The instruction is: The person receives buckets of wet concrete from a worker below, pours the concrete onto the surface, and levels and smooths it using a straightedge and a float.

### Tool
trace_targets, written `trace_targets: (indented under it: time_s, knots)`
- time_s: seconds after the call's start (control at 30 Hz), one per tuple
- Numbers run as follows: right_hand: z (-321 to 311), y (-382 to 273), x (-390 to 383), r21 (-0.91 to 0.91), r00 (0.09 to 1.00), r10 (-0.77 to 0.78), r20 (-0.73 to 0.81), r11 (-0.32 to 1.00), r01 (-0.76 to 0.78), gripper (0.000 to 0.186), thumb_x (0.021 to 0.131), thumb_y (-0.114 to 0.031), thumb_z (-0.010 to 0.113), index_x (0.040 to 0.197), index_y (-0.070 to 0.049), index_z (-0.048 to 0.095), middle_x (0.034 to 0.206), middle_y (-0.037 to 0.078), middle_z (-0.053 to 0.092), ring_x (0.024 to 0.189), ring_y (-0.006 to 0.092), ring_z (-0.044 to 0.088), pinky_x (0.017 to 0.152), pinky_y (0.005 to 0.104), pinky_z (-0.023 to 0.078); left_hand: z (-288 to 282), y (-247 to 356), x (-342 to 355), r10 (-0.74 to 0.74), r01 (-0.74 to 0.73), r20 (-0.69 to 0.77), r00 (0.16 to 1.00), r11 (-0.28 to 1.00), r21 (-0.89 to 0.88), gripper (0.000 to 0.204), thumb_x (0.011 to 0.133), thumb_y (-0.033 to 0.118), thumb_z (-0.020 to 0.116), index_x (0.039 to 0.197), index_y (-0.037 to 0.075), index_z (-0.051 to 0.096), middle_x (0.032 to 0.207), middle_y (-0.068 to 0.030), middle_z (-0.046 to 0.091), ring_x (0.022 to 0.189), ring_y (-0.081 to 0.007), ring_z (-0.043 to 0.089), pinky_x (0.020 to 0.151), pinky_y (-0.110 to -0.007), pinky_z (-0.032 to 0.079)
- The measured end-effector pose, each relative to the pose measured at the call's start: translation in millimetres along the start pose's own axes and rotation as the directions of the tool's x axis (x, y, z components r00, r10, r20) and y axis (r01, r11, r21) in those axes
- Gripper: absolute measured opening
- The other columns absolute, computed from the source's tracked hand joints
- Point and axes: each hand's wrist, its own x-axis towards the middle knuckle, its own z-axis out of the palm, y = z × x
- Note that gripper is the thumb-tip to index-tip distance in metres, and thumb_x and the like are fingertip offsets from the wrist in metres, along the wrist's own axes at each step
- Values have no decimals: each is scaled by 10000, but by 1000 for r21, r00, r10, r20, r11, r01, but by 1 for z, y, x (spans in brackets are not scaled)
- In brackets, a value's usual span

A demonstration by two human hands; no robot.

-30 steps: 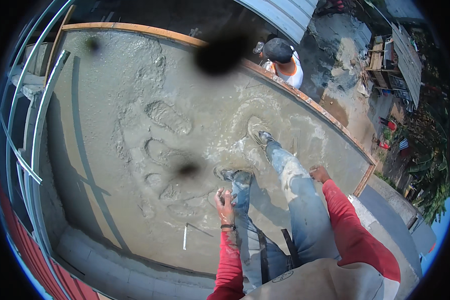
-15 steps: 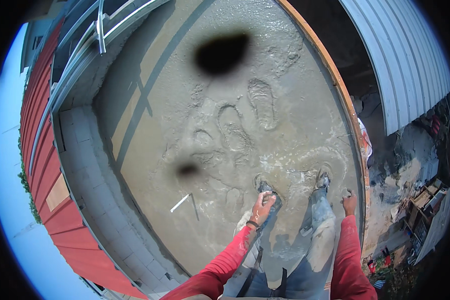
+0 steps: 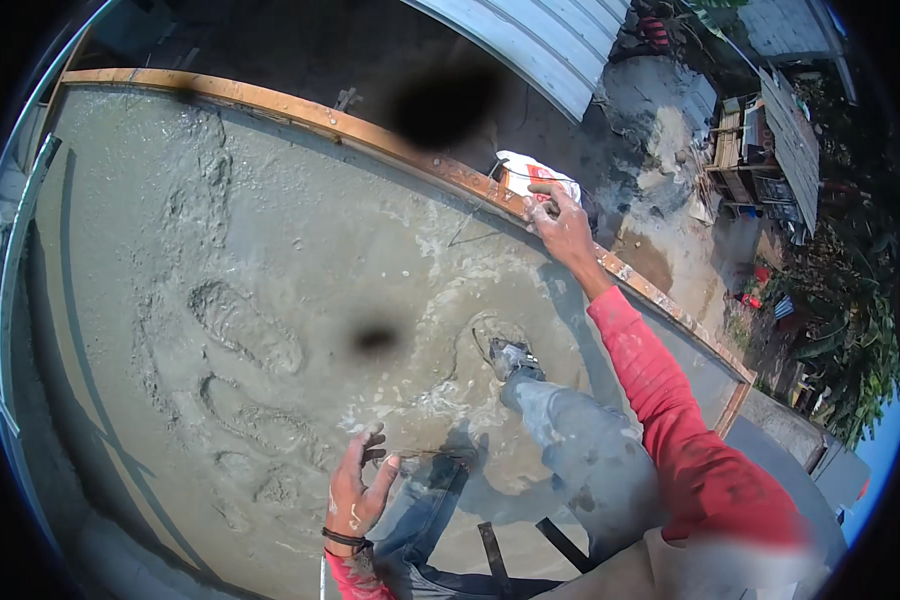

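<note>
I stand in wet grey concrete with both feet sunk in; my right shoe shows at the surface. My right hand, on a red-sleeved arm, reaches out to the orange wooden form board at the slab's far edge and rests on it, fingers curled. My left hand hangs over the concrete by my left knee, fingers spread, holding nothing. Grey, splattered jeans cover my legs.
Deep footprints mark the concrete to my left. A white sack lies just beyond the form board. Corrugated metal sheeting and muddy ground lie below the edge. A grey rail runs along the left side. Dark smudges blot the lens.
The view has swung round. My right hand has reached out from beside my leg to the form board. My left hand has opened near my knee.
</note>
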Motion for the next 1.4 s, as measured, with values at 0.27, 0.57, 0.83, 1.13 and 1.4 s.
trace_targets:
  time_s: [0.27,0.57,0.83,1.13,1.4]
  knots:
    - [-29,41,15,199,967,-68,-245,973,119,372,954,-227,646,1222,14,557,825,102,707,695,104,661,634,240,501,-42,-39,53,-125,142,-109,986,976,168,519,932,261,632,1365,20,476,1243,-198,604,1023,-249,647,873,-357,513]
    - [-84,52,55,126,940,-186,-286,965,229,365,956,-243,638,1183,37,582,853,105,707,742,121,664,685,260,507,-36,-27,64,64,-80,65,996,951,299,561,888,257,699,1343,3,492,1196,-200,634,989,-286,672,846,-371,521]
    - [-109,44,78,22,964,-226,-142,973,231,311,948,-227,638,1122,31,625,821,68,690,688,96,637,672,266,507,-49,-23,39,-45,94,-132,990,913,398,580,894,267,691,1358,-5,474,1196,-212,629,987,-304,681,833,-380,529]
    - [-107,69,105,-6,995,-42,89,999,42,303,951,-253,633,1087,18,637,824,53,668,672,88,628,580,250,498,-58,-32,70,-1,55,-143,990,926,373,657,899,278,683,1427,18,390,1403,-198,489,1057,-313,639,879,-405,517]
    - [-93,128,116,38,985,82,151,995,-88,328,942,-278,624,1104,7,642,916,41,653,834,115,628,709,294,522,-73,-34,111,-9,26,-74,997,974,227,654,922,284,651,1447,24,361,1444,-183,448,1110,-309,615,891,-385,523]
